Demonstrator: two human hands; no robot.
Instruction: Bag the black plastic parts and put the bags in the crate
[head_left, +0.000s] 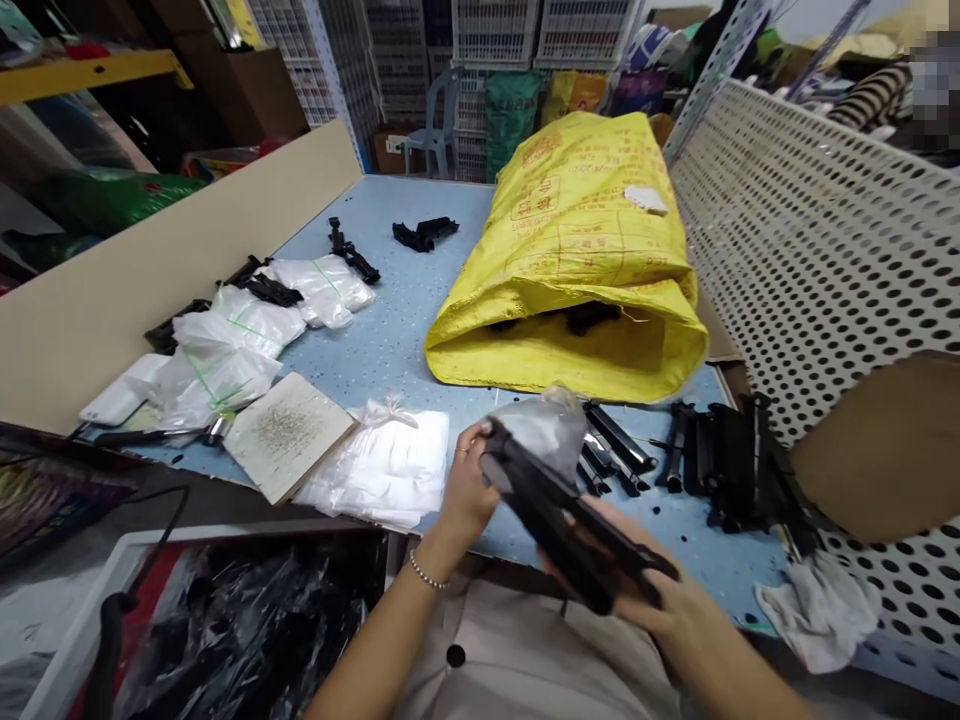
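My right hand (660, 600) grips a long black plastic part (570, 525) from below, near the table's front edge. My left hand (469, 480) pinches the mouth of a clear plastic bag (544, 430) around the part's far end. Both hands are closed. A stack of flat clear bags (382, 465) lies just left of my left hand. More black parts (720, 460) lie in a pile to the right, on the blue table (397, 330).
An open yellow woven sack (577, 250) lies on the table with black parts inside. Bundles of clear bags (240, 330), a worn pad (289, 430) and loose black parts (424, 233) sit left. A perforated white panel (825, 260) bounds the right side. A bin (240, 620) stands at lower left.
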